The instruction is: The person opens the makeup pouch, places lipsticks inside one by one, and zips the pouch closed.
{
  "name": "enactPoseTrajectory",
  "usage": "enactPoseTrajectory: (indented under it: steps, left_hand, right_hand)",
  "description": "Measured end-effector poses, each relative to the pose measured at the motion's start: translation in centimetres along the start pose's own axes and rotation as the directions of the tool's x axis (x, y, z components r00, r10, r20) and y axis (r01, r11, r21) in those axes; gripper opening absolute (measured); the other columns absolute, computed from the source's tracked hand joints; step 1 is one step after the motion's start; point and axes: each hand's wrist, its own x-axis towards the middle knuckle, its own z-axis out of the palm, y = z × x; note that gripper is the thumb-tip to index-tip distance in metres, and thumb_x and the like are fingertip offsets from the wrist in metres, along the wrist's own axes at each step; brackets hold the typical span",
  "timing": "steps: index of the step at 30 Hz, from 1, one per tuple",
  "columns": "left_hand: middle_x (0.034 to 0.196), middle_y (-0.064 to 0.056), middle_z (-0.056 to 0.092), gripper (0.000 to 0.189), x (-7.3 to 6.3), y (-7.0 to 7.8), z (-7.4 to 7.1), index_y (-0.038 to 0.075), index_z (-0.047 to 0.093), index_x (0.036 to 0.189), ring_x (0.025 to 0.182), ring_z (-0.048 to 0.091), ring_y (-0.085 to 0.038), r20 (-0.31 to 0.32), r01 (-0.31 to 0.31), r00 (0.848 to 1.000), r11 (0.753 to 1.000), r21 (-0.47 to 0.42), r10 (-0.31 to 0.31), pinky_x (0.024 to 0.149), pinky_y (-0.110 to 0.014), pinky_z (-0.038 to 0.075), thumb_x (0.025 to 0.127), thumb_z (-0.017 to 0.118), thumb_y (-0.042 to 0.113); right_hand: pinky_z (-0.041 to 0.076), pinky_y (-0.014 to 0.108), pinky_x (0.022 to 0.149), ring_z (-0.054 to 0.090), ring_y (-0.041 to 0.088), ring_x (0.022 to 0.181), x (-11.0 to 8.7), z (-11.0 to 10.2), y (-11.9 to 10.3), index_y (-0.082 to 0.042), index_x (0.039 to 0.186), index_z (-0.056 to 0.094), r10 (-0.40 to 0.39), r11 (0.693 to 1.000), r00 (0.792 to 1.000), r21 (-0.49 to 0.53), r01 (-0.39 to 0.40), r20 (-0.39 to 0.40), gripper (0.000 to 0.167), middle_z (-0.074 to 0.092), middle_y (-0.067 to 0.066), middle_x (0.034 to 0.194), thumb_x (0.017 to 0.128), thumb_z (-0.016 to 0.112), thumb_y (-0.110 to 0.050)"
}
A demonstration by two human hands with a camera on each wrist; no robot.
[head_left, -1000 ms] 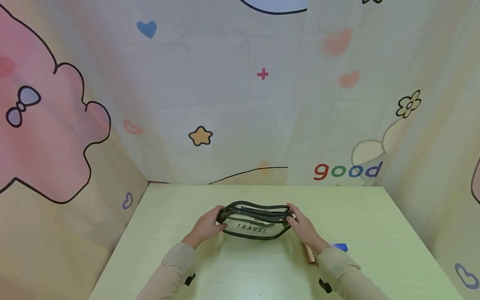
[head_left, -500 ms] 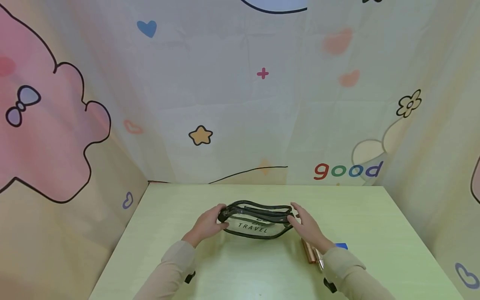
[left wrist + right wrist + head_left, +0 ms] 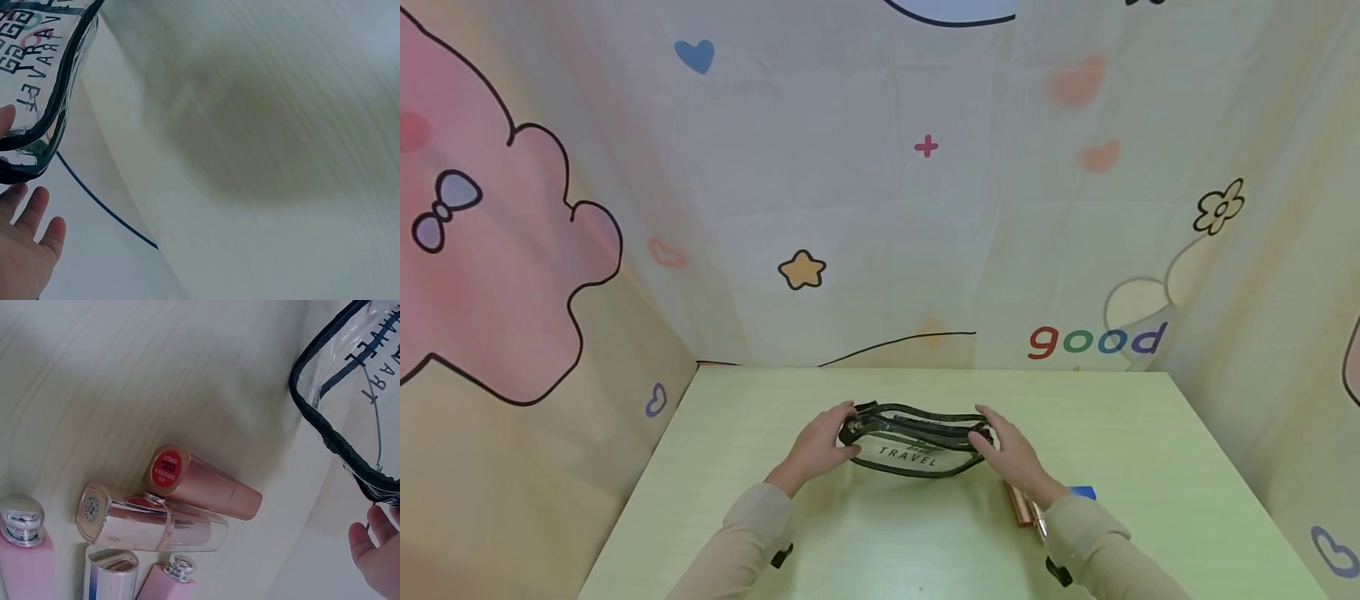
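A clear pouch [image 3: 910, 458] with black trim, a zip along the top and the word TRAVEL on its front hangs over the middle of the table. My left hand [image 3: 815, 450] grips its left end, thumb on the front and fingers behind. At the right end my right hand [image 3: 1018, 462] holds it, thumb by the zip's end and fingers at the back edge. The left wrist view shows the pouch's lower corner [image 3: 56, 100] above some of my fingers. In the right wrist view the other corner [image 3: 319, 412] shows, with fingertips close below it.
Makeup tubes lie by my right forearm: a rose-gold tube [image 3: 206, 481] with a red label, a shiny clear-capped tube [image 3: 150, 519], a silver tube [image 3: 112, 575] and pink bottles [image 3: 25, 569]. A blue item [image 3: 1081, 492] shows beyond the sleeve. A patterned curtain [image 3: 850, 192] stands behind the table [image 3: 737, 417].
The pouch has shifted slightly to the right. My right hand moved a little outward, then its thumb came back onto the zip end; more of the tubes beside the forearm shows.
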Motion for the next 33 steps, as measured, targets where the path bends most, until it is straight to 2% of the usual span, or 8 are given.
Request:
enactPoseTrajectory:
  steps: [2,6,11,13,18,23,27,33]
  left_hand:
    - [0.137,-0.005,0.040,0.058,0.0,0.1,0.0,0.011,0.044,0.128,0.121,0.042,-0.029,-0.004,0.002,1.000,1.000,-0.005,-0.002,0.095,-0.046,0.036,0.076,0.065,0.025]
    - [0.127,-0.006,0.050,0.060,0.1,0.3,0.1,0.012,0.042,0.129,0.114,0.048,-0.028,-0.014,-0.009,1.000,1.000,0.011,0.009,0.091,-0.044,0.040,0.076,0.066,0.025]
    - [0.112,-0.006,0.059,0.052,0.1,0.8,-0.2,0.011,0.049,0.121,0.104,0.053,-0.026,-0.026,-0.024,0.999,1.000,0.017,0.025,0.084,-0.043,0.043,0.074,0.067,0.025]
    - [0.109,-0.006,0.060,0.049,0.1,1.0,-0.3,0.011,0.051,0.118,0.100,0.054,-0.026,-0.033,-0.049,0.998,0.998,0.028,0.050,0.082,-0.042,0.044,0.074,0.068,0.025]
    - [0.110,-0.004,0.060,0.049,0.2,1.4,-0.4,0.011,0.052,0.119,0.099,0.054,-0.024,-0.047,-0.099,0.994,0.993,0.070,0.103,0.083,-0.040,0.044,0.074,0.068,0.027]
    - [0.111,-0.004,0.060,0.051,0.2,1.7,-0.5,0.012,0.053,0.121,0.100,0.053,-0.023,-0.058,-0.096,0.993,0.992,0.076,0.101,0.083,-0.040,0.044,0.075,0.067,0.029]
    - [0.107,-0.004,0.060,0.050,0.2,2.0,-0.6,0.013,0.055,0.120,0.098,0.053,-0.023,-0.072,-0.095,0.992,0.992,0.081,0.101,0.081,-0.040,0.044,0.074,0.067,0.029]
    - [0.105,-0.004,0.059,0.050,0.1,2.2,-0.6,0.012,0.056,0.119,0.096,0.054,-0.022,-0.091,-0.105,0.989,0.989,0.101,0.114,0.080,-0.039,0.044,0.073,0.068,0.029]
  right_hand:
    - [0.028,0.055,0.098,0.032,0.037,0.126,-0.1,0.1,0.1,-0.009,0.137,0.032,0.013,1.000,1.000,0.003,-0.013,0.013,0.058,0.035,0.016,0.139,0.089,0.046,-0.040]
    - [0.027,0.055,0.098,0.031,0.037,0.127,-0.3,0.1,0.3,-0.009,0.137,0.032,0.025,1.000,0.999,-0.003,-0.025,0.021,0.059,0.034,0.016,0.139,0.089,0.046,-0.041]
    - [0.027,0.055,0.099,0.030,0.037,0.127,-0.4,0.1,0.5,-0.010,0.138,0.030,0.042,0.999,0.999,0.002,-0.042,0.025,0.058,0.033,0.016,0.140,0.090,0.045,-0.039]
    - [0.027,0.055,0.099,0.031,0.037,0.127,-0.4,0.0,0.6,-0.010,0.138,0.029,0.050,0.999,0.998,0.002,-0.050,0.025,0.058,0.032,0.016,0.140,0.090,0.045,-0.039]
    - [0.030,0.054,0.097,0.036,0.039,0.123,-0.4,-0.3,0.7,-0.009,0.138,0.029,0.057,0.998,0.998,-0.021,-0.056,0.023,0.058,0.033,0.017,0.140,0.091,0.044,-0.038]
    - [0.031,0.054,0.095,0.038,0.039,0.121,-0.4,-0.6,0.7,-0.009,0.138,0.030,0.059,0.998,0.998,-0.023,-0.058,0.018,0.058,0.033,0.017,0.140,0.090,0.044,-0.038]
    - [0.031,0.054,0.096,0.038,0.038,0.122,-0.2,-0.7,0.7,-0.009,0.137,0.031,0.029,0.999,1.000,-0.038,-0.029,0.005,0.057,0.035,0.016,0.139,0.090,0.044,-0.039]
    - [0.029,0.054,0.097,0.037,0.036,0.122,0.3,-1.0,0.2,-0.005,0.133,0.038,-0.073,0.995,0.996,-0.075,0.069,-0.049,0.052,0.041,0.018,0.134,0.090,0.047,-0.033]
